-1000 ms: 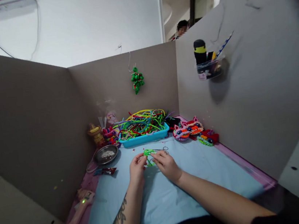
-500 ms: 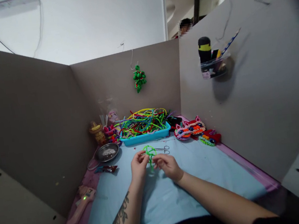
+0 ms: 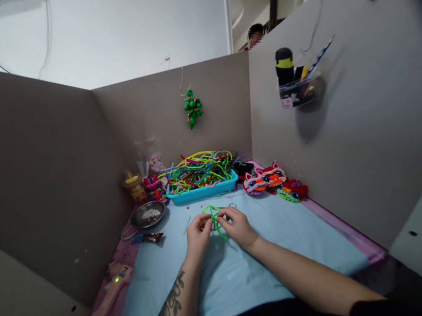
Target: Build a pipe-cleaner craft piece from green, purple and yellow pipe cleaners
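Loops of green pipe cleaner (image 3: 214,219) are formed, but one near end dangles; shaping looks unfinished. Left hand (image 3: 198,233) and right hand (image 3: 239,227) each have their grip pinched on it.

Left hand (image 3: 198,233) and right hand (image 3: 238,225) are flanking the stem piece (image 3: 214,220), before the tray (image 3: 204,194). Dish (image 3: 148,215) is resting left of tray, glue gun (image 3: 110,297) lying nearer; figures (image 3: 254,184) are sitting right.

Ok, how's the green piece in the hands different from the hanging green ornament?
The green piece is bright, open and looped; the hanging ornament is darker, bunched and red-flecked. The left hand and right hand hold the piece; the ornament hangs untouched. Both are green.
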{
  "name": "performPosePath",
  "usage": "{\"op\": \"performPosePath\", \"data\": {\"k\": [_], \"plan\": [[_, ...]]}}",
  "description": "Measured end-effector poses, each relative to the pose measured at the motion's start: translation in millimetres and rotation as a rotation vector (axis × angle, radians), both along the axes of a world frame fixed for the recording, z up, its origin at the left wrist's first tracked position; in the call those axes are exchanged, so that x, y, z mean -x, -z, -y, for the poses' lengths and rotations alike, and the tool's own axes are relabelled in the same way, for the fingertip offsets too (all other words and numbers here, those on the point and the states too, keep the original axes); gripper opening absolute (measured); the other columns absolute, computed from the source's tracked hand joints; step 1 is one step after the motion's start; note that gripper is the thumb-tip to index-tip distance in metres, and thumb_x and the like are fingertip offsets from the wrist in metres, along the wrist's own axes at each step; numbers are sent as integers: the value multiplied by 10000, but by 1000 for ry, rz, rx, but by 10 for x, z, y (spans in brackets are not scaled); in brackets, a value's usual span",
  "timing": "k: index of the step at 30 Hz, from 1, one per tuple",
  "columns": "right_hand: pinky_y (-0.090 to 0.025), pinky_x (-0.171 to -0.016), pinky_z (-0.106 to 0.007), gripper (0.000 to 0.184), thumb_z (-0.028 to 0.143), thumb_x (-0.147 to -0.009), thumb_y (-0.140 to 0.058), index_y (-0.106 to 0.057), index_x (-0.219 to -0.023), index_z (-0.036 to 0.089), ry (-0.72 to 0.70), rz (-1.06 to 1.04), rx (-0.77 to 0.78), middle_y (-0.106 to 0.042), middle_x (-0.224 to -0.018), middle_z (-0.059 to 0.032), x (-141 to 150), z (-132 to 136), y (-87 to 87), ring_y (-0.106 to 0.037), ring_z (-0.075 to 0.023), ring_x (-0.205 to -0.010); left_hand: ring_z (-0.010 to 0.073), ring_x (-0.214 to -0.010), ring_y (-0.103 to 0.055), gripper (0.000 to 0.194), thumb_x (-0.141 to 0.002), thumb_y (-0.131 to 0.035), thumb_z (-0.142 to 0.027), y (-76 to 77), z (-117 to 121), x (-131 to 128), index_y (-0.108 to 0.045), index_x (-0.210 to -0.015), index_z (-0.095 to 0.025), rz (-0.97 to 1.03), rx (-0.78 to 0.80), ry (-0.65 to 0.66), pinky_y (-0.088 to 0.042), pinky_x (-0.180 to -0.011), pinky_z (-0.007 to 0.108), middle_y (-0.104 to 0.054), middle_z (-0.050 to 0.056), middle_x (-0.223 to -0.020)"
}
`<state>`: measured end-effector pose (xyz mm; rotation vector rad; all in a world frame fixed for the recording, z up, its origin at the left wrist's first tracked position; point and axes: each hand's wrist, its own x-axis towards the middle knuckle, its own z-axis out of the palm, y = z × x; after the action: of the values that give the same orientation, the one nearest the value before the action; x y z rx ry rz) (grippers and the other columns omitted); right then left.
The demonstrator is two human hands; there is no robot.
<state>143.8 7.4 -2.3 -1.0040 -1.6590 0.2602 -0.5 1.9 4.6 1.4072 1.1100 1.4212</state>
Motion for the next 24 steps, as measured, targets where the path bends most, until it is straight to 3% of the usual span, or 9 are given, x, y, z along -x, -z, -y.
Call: {"op": "performPosePath", "data": {"k": [9, 16, 24], "plan": [[-430, -641, -261, 119, 230, -807, -540, -606, -717, 187, -2, 4, 66, -606, -702, -13, 6, -4, -7, -549, -154, -688, 143, -609, -573, 207, -637, -690, -290, -53, 31, -6, -673, -793, -155, -11, 14, -30, -426, -587, 233, -665, 48, -698], [-440, -726, -290, 135, 247, -816, -533, -648, -776, 192, -30, 5, 62, -665, -765, -31, 16, 9, 14, -583, -176, -781, 165, -675, -608, 232, -645, -691, -282, -50, 56, -17, -652, -837, -158, -58, -37, -34, -444, -632, 247, -682, 63, -748], [-474, -703, -310, 128, 223, -779, -559, -670, -833, 193, -39, 1, 20, -678, -773, -39, 52, 6, 41, -593, -176, -740, 156, -673, -604, 226, -666, -679, -300, -47, 65, -15, -659, -853, -176, -95, -90, -131, -437, -637, 243, -680, 51, -760]]}}
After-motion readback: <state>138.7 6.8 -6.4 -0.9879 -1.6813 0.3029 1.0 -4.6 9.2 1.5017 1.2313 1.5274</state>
